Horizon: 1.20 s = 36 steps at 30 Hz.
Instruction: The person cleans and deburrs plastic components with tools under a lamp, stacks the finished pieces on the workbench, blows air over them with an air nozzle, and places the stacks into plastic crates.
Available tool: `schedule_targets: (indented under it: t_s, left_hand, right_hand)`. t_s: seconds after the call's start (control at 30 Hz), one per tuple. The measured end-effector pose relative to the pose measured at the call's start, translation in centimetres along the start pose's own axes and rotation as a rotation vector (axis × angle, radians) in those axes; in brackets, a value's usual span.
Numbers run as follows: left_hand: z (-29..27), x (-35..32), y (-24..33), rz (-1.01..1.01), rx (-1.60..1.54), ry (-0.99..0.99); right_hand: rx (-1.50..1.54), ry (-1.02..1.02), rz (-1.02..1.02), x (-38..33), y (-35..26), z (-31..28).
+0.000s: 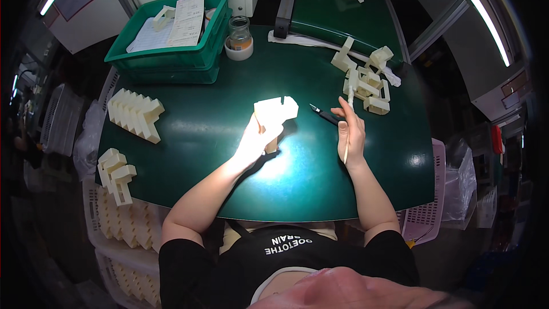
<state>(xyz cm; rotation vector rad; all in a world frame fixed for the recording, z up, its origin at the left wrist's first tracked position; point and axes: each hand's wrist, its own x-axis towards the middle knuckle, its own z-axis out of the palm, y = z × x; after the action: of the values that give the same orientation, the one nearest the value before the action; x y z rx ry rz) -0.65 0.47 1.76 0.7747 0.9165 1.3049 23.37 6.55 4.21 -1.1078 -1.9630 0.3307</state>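
fingers of the right hand hold a thin pale stick beside a black, metal-tipped tool, while the left hand's pinch a cream angled part over the green surface.

Counter's dark green and kinda shiny. Stacked green bins hog the far left corner, white dish with a jar right beside. I see nested cream pieces along the left edge, a looser cluster nearer the front, a jumbled heap far right, plus a slim black tool right of centre.
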Motion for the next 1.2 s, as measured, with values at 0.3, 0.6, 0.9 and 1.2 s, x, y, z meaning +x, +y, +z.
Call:
schedule_targets:
  t_s: [0.3,0.6,0.9,1.2]
  left_hand:
    - [-1.0,1.5,-4.2,0.462,0.440,-0.111]
    - [-0.4,2.2,-4.1,0.428,0.360,-0.055]
    - [0.1,0.9,-3.6,0.382,0.351,-0.144]
    - [0.0,-0.9,-0.6,-0.106,0.111,-0.379]
  right_hand:
    - [0.386,-0.115,-0.419,-2.8,-3.4,3.0]
    - [0.443,-0.057,-0.429,-2.1,-3.9,3.6]
    - [0.390,-0.058,-0.459,-1.9,-4.9,2.6]
    - [0.916,0.016,0.038,-2.1,-2.1,0.3]
